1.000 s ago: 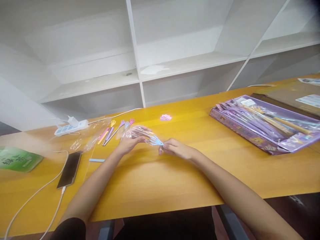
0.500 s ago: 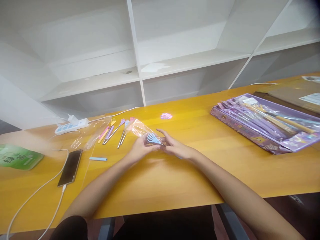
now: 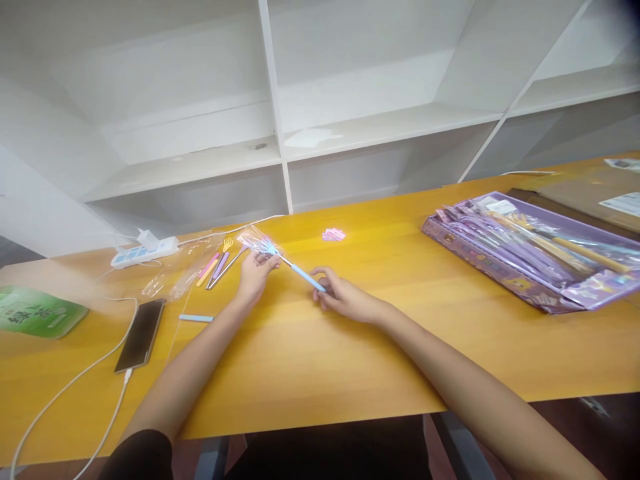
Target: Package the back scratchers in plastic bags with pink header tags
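Across the middle of the table, both hands hold a blue back scratcher (image 3: 303, 274) with a metal stem. My left hand (image 3: 255, 275) is closed around its claw end, where a clear plastic sleeve (image 3: 251, 237) covers the claw. At the other end, the fingers of my right hand (image 3: 336, 293) grip the tip of the blue handle. Left of my left hand lie a yellow claw piece (image 3: 228, 244), a purple handle (image 3: 220, 265) and a metal rod (image 3: 226, 269). Nearer to my left forearm is a loose blue tube (image 3: 196, 318).
Pink cards (image 3: 333, 235) lie beyond my hands. On the right stands a purple box (image 3: 493, 283) of wrapped back scratchers, beside a cardboard box (image 3: 565, 187). To the left are a phone (image 3: 141, 335) on its cable, a power strip (image 3: 145, 252) and a green bag (image 3: 40, 312).
My left hand has moved left and away from me with the claw and sleeve. The hands are farther apart, and the scratcher's metal stem and blue handle now show between them.
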Demonstrator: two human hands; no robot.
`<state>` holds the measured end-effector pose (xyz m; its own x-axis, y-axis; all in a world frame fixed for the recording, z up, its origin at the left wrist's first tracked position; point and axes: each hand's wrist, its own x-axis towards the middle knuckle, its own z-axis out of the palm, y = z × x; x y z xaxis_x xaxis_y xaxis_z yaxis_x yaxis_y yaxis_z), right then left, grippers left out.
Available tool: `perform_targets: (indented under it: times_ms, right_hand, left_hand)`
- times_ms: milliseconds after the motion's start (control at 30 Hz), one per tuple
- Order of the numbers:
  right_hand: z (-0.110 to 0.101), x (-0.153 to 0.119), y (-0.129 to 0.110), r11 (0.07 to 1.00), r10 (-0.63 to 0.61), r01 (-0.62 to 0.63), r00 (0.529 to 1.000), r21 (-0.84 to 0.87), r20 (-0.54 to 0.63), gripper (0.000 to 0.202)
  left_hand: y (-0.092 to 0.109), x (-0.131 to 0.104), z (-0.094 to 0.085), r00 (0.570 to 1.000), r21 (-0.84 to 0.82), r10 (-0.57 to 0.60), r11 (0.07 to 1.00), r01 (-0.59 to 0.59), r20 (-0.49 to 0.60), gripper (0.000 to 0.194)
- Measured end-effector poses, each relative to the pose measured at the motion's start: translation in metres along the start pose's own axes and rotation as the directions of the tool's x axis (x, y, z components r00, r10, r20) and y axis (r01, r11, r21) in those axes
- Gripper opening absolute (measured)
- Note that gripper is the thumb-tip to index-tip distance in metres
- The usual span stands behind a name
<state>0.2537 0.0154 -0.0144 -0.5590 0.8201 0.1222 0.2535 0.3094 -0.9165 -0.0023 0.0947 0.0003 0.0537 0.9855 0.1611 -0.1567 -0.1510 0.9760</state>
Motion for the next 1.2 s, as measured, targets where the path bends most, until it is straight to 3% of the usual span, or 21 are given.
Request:
perform_targets:
  times_ms: [167, 333, 433, 667, 933, 1200]
  right_hand:
    - [-0.001, -0.001, -0.007, 0.998, -0.052, 0.052, 0.999, 0.033, -0.006, 0.023]
    - [0.001, -0.002, -0.005, 0.995, -0.049, 0.048, 0.999, -0.082, -0.007, 0.031]
    - [0.006, 0.000, 0.002, 0.987, -0.102, 0.092, 0.992, -0.131, -0.072, 0.038]
    - [0.010, 0.001, 0.006, 0.919, -0.334, 0.245, 0.902, -0.309, -0.275, 0.037]
    - [0.004, 0.001, 0.003, 0.841, -0.496, 0.353, 0.806, -0.410, -0.322, 0.023]
    - [0.002, 0.001, 0.003, 0.793, -0.515, 0.335, 0.815, -0.509, -0.267, 0.022]
  left_hand:
    - [-0.005, 0.008, -0.010, 0.997, 0.017, -0.029, 0.999, 0.028, 0.073, 0.053]
    - [-0.008, 0.000, -0.004, 0.994, 0.034, -0.065, 0.997, 0.063, 0.089, 0.052]
    - [-0.014, -0.010, 0.006, 0.987, 0.048, -0.082, 0.996, 0.076, 0.139, 0.050]
    - [-0.024, -0.044, 0.039, 0.952, 0.076, -0.171, 0.985, 0.157, 0.255, 0.058]
    - [-0.026, -0.063, 0.051, 0.940, 0.028, -0.162, 0.986, 0.162, 0.300, 0.055]
    - [-0.026, -0.060, 0.048, 0.946, 0.037, -0.151, 0.989, 0.146, 0.288, 0.054]
